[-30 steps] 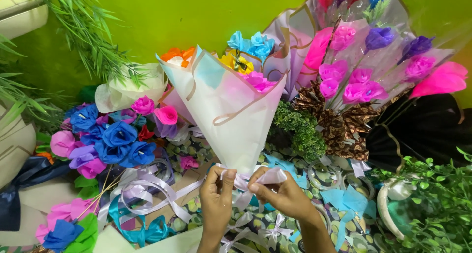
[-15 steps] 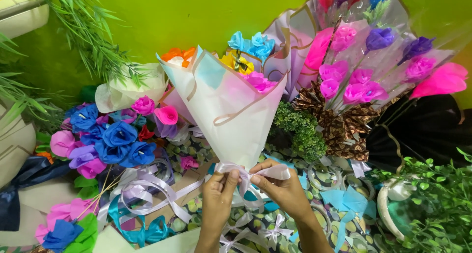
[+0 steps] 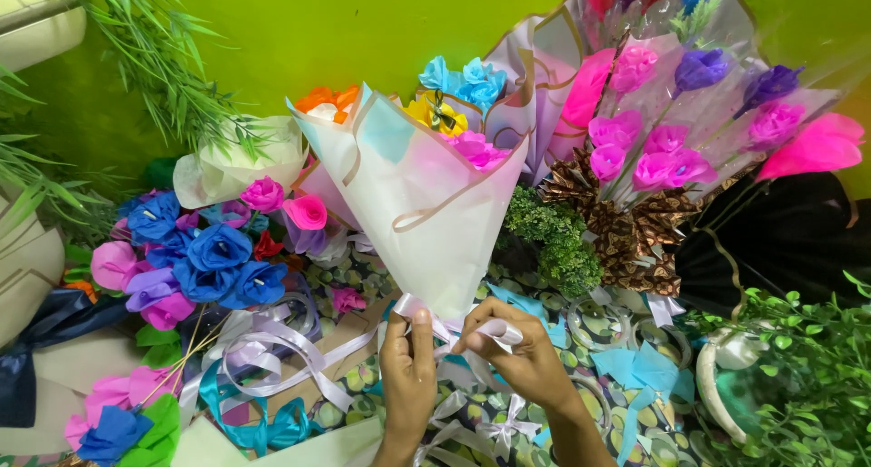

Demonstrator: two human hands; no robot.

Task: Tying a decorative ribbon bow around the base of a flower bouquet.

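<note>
Head view: left hand [image 3: 407,376] pinches the bouquet [image 3: 419,190] at its narrow base to keep it upright over the cluttered bench [image 3: 358,376]; right hand [image 3: 517,358] has its grip closed on the pale ribbon [image 3: 490,329] wrapped there, pulling it sideways.

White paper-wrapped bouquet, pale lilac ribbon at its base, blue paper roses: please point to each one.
White paper-wrapped bouquet [image 3: 413,195], head view, front of wrap.
Pale lilac ribbon [image 3: 494,329], head view, loop by right hand.
Blue paper roses [image 3: 222,249], head view, centre bloom.
</note>
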